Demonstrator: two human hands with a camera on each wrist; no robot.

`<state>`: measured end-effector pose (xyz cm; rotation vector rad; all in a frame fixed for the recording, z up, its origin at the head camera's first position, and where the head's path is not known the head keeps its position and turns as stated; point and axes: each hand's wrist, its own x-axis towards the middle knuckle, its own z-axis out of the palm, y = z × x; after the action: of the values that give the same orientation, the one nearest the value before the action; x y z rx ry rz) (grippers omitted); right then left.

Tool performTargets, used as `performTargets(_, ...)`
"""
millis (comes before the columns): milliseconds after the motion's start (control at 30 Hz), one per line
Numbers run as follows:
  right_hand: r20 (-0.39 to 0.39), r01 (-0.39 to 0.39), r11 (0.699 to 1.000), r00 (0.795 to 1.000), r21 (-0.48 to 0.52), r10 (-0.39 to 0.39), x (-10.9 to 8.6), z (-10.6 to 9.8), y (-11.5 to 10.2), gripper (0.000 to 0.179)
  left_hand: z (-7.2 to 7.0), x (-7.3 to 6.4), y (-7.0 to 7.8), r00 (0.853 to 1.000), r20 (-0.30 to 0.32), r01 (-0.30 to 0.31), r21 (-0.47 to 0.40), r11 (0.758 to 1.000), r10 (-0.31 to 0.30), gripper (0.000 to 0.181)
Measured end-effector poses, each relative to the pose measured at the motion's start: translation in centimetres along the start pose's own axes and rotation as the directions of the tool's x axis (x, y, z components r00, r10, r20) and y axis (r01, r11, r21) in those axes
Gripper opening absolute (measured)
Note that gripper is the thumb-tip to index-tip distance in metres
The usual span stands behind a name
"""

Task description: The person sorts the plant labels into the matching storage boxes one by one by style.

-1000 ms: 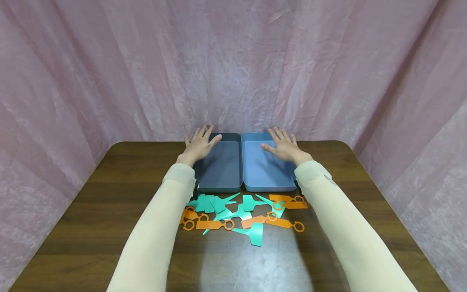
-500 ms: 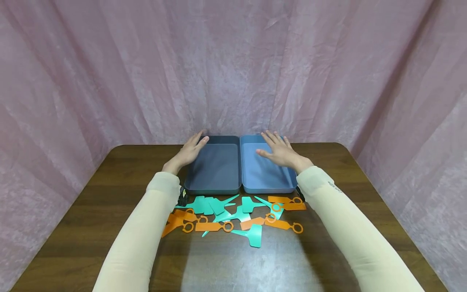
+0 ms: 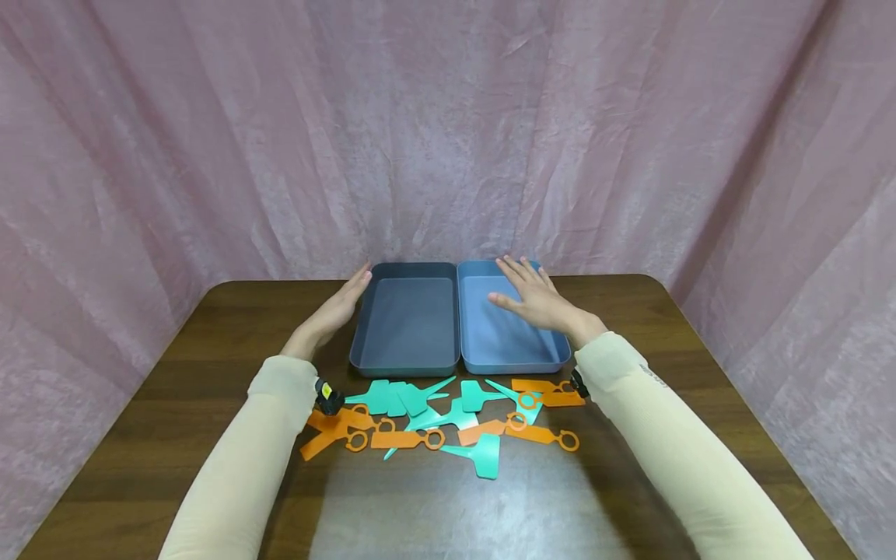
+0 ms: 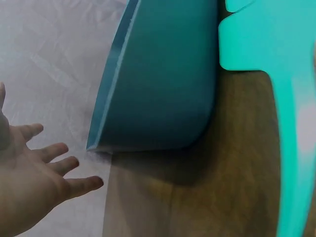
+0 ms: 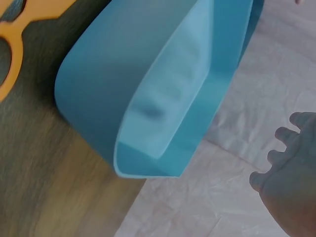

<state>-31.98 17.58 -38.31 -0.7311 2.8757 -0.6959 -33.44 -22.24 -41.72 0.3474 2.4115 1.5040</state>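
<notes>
My left hand (image 3: 332,313) holds nothing, its fingers straight, just left of a dark grey tray (image 3: 409,365). In the left wrist view its fingers are spread beside that tray's corner (image 4: 163,98). Over the right part of a blue tray (image 3: 514,367) is my right hand (image 3: 539,302), fingers extended and nothing in it. In front of the trays lie flat green T-shaped plastic tags (image 3: 486,457) and orange ring-ended plastic tags (image 3: 399,439), mixed and partly overlapping. A green tag (image 4: 266,44) is near the left wrist camera, an orange one (image 5: 37,12) near the right.
The two trays stand side by side at the back of a brown wooden table (image 3: 210,373). A pink curtain (image 3: 448,140) hangs behind it and along both sides. A small black wrist camera (image 3: 329,397) sits at the left cuff, close over the tags.
My left hand has moved left, from over the dark grey tray to outside its left side, uncovering the orange tags at left. My right hand has shifted slightly left and nearer.
</notes>
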Motion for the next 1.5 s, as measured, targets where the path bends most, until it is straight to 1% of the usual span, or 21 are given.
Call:
performTargets(100, 0.000, 0.016, 1.000, 1.000, 0.020, -0.016, -0.4, 0.1, -0.3, 0.081, 0.0, -0.7, -0.6, 1.000, 0.028, 0.009, -0.056, 0.998, -0.007, 0.080)
performTargets(300, -0.017, 0.059, 0.996, 0.998, 0.071, -0.058, -1.1, 0.4, -1.2, 0.079, 0.1, -1.4, -1.2, 0.998, 0.043, 0.054, -0.174, 0.983, -0.047, 0.078)
performTargets(467, -0.008, 0.094, 0.989, 0.996, 0.114, -0.094, -1.6, 0.8, -1.9, 0.077, 0.3, -1.7, -1.4, 0.996, 0.040, 0.091, -0.215, 0.972, -0.084, 0.079)
performTargets(533, -0.008, 0.100, 0.987, 0.995, 0.124, -0.100, -1.8, 0.9, -2.0, 0.077, 0.4, -1.8, -1.6, 0.995, 0.031, 0.098, -0.231, 0.968, -0.094, 0.081)
performTargets(633, -0.004, 0.107, 0.985, 0.994, 0.138, -0.108, -2.1, 1.2, -2.3, 0.076, 0.4, -2.0, -1.8, 0.992, 0.027, 0.126, -0.254, 0.959, -0.123, 0.083)
performTargets(767, 0.008, 0.130, 0.981, 0.991, 0.142, -0.132, -2.6, 1.6, -2.5, 0.077, 0.6, -2.2, -2.2, 0.985, 0.042, 0.170, -0.251, 0.953, -0.165, 0.086)
performTargets(833, 0.019, 0.139, 0.980, 0.990, 0.139, -0.143, -2.8, 1.8, -2.7, 0.078, 0.6, -2.4, -2.3, 0.983, 0.059, 0.181, -0.244, 0.953, -0.172, 0.086)
performTargets(933, 0.032, 0.147, 0.978, 0.988, 0.146, -0.154, -3.1, 1.8, -2.9, 0.077, 0.5, -2.6, -2.5, 0.982, 0.091, 0.184, -0.236, 0.954, -0.167, 0.081)
performTargets(1067, 0.031, 0.147, 0.971, 0.987, 0.189, -0.156, -3.8, 1.5, -3.3, 0.076, 0.4, -2.8, -2.6, 0.978, 0.141, 0.187, -0.242, 0.952, -0.156, 0.073)
performTargets(1167, 0.026, 0.159, 0.962, 0.985, 0.221, -0.169, -4.3, 1.3, -3.6, 0.075, 0.4, -3.0, -2.6, 0.975, 0.167, 0.188, -0.237, 0.953, -0.150, 0.069)
performTargets(1333, 0.018, 0.186, 0.944, 0.980, 0.272, -0.198, -5.1, 1.5, -3.8, 0.075, 0.4, -3.0, -3.0, 0.974, 0.173, 0.180, -0.214, 0.960, -0.145, 0.067)
performTargets(1500, 0.017, 0.190, 0.936, 0.979, 0.297, -0.204, -5.7, 1.6, -3.8, 0.074, 0.5, -2.9, -3.5, 0.977, 0.168, 0.167, -0.234, 0.958, -0.130, 0.068)
